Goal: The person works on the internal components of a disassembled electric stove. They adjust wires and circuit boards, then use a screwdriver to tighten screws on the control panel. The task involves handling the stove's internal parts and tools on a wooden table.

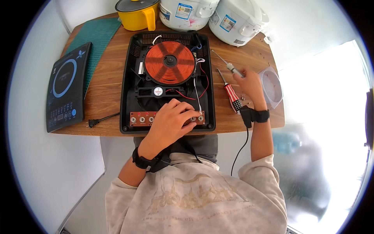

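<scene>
An opened induction cooker's black housing (125,97) lies before me, with a round copper coil (157,64) in its far half. Along the housing's near edge is a brown circuit board (146,122) with several round buttons. My left hand (169,119) rests over the board's middle, fingers bent, thumb and index finger at its right part near a white cable. My right hand (249,85) is closed around the pale handle of a screwdriver (232,68), whose shaft points far left. A second screwdriver (230,93) with a red-and-white striped handle lies on the table beside that hand.
A black glass cooker top (68,85) lies at left on a green cutting mat (95,37). Behind stand a yellow pot (136,18) and two white rice cookers (183,17). Small screws (244,97) and a clear plastic tray (272,87) are at right. A power plug (92,123) lies left.
</scene>
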`<action>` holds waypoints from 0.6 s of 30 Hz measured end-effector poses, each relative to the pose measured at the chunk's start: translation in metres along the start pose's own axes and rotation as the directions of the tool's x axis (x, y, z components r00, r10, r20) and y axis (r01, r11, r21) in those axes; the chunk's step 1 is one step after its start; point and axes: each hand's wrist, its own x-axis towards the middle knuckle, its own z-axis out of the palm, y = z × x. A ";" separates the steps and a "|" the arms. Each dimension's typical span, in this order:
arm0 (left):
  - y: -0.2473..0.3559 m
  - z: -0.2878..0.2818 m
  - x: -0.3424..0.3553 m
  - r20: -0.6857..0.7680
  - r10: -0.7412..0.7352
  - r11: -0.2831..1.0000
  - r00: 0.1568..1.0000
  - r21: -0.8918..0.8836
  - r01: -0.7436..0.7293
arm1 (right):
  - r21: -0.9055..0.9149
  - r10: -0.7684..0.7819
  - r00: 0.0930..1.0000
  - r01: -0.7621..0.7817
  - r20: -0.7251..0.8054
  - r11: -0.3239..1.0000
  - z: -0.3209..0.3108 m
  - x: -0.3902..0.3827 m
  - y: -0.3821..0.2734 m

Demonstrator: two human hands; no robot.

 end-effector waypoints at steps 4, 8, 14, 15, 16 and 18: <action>0.000 0.010 0.004 -0.007 -0.002 1.000 1.000 -0.006 0.002 | 0.295 0.138 0.987 -0.107 -0.086 0.950 -0.062 -0.031 -0.025; 0.004 0.021 0.011 -0.019 0.004 1.000 1.000 0.017 -0.004 | 0.734 0.164 0.975 -0.004 -0.147 0.680 -0.100 -0.068 -0.017; 0.012 0.036 0.019 -0.027 -0.003 0.999 1.000 0.037 0.004 | 0.817 -0.042 0.998 -0.020 0.054 0.576 -0.127 -0.120 0.004; 0.014 0.039 0.021 -0.032 -0.002 0.999 0.999 0.036 0.003 | 0.817 -0.070 0.992 -0.046 0.105 0.575 -0.127 -0.123 0.008; 0.015 0.041 0.023 -0.030 0.002 0.999 1.000 0.036 -0.001 | 0.833 -0.084 0.991 -0.041 0.104 0.552 -0.124 -0.124 0.011; 0.018 0.045 0.027 -0.026 0.009 0.999 1.000 0.037 -0.008 | 0.820 -0.091 0.988 -0.052 0.126 0.570 -0.119 -0.123 0.014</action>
